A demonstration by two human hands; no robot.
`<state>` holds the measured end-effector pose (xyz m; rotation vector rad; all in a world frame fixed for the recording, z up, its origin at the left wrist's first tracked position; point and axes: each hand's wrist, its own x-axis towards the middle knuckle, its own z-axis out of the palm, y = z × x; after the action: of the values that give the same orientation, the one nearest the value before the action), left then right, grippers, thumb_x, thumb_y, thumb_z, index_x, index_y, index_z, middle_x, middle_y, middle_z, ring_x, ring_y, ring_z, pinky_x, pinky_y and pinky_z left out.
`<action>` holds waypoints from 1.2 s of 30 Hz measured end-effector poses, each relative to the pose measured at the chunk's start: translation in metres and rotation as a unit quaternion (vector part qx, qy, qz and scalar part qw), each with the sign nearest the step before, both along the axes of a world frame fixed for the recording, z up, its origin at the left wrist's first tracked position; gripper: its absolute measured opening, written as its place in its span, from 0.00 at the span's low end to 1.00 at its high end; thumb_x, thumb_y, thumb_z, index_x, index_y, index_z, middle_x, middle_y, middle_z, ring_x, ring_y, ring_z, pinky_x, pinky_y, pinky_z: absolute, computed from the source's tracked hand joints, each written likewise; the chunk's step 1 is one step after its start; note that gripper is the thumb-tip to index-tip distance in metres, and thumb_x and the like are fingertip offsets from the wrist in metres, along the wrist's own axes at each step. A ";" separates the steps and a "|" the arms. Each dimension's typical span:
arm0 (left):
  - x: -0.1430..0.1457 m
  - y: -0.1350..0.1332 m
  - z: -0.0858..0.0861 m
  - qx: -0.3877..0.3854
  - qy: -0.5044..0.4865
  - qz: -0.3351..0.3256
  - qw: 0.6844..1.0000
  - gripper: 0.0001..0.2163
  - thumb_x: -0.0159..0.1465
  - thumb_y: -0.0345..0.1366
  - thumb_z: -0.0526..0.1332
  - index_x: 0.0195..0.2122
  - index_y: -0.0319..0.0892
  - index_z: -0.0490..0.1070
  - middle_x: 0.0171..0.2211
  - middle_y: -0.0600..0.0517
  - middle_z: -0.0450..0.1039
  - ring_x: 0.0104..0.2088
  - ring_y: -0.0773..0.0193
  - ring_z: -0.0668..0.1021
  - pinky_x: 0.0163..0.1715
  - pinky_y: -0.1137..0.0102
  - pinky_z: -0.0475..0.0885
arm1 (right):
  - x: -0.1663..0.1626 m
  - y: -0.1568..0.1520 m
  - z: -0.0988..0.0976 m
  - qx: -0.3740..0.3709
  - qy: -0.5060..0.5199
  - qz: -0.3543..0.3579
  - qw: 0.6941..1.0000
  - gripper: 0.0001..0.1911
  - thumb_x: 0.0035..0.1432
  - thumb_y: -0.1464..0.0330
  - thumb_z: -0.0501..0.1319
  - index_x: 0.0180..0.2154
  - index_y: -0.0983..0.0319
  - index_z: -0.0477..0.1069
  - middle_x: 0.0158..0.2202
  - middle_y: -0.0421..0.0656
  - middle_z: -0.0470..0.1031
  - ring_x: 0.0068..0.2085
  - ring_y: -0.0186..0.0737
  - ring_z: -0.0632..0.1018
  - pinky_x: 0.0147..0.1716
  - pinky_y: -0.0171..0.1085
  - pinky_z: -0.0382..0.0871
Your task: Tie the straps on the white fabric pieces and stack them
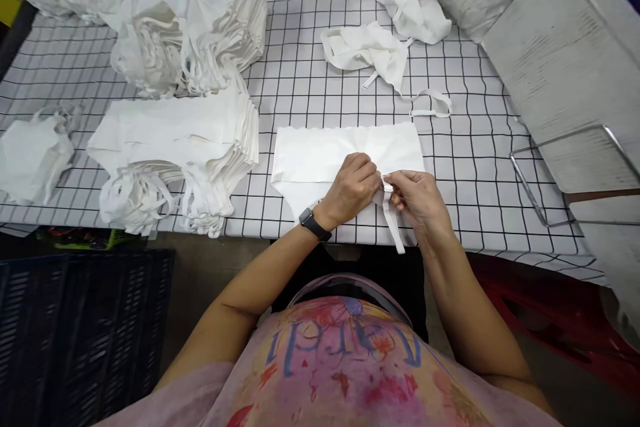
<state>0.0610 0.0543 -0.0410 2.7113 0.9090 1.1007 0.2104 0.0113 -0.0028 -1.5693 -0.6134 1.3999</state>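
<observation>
A white strappy garment (320, 153), like a bra top, lies flat near the table's front edge. Over its lower right part, my left hand (355, 183) is closed, fingers curled on the fabric by the strap. My right hand (417, 197) pinches a white strap (393, 223) near its small slider, and the strap's lower end dangles toward the table edge. Both hands almost meet at that spot. The exact grip of the left fingertips is hidden behind the knuckles.
Two stacks of white garments, a nearer stack (170, 133) and a farther stack (190, 20), stand at left. Loose garments (373, 53) lie at the back. A metal wire frame (530, 187) and a worn board (555, 67) are at right. A dark crate (85, 320) sits below left.
</observation>
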 end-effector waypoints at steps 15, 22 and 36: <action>0.000 0.000 -0.004 0.021 -0.009 0.008 1.000 0.12 0.72 0.27 0.56 0.29 0.41 0.67 0.31 0.50 0.72 0.38 0.60 0.72 0.42 0.61 0.71 | -0.001 0.001 -0.001 0.004 0.001 0.021 1.000 0.13 0.47 0.70 0.69 0.17 0.63 0.68 0.13 0.34 0.61 0.14 0.23 0.61 0.11 0.25 0.50; 0.001 0.002 -0.003 0.009 -0.041 0.031 0.999 0.08 0.70 0.26 0.58 0.32 0.41 0.68 0.30 0.51 0.72 0.36 0.61 0.72 0.38 0.63 0.70 | 0.005 0.003 -0.001 0.007 0.014 0.013 1.000 0.10 0.46 0.70 0.69 0.19 0.64 0.71 0.16 0.35 0.64 0.15 0.23 0.62 0.11 0.25 0.49; 0.001 0.002 -0.005 -0.014 -0.028 0.032 0.999 0.09 0.70 0.27 0.58 0.31 0.41 0.68 0.30 0.51 0.72 0.36 0.60 0.72 0.38 0.62 0.70 | -0.001 0.003 0.000 0.016 0.013 0.005 1.000 0.10 0.48 0.70 0.68 0.19 0.64 0.71 0.15 0.34 0.63 0.15 0.23 0.62 0.12 0.25 0.51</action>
<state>0.0625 0.0560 -0.0464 2.6320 1.0025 1.1590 0.2094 0.0140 -0.0026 -1.5222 -0.6263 1.4089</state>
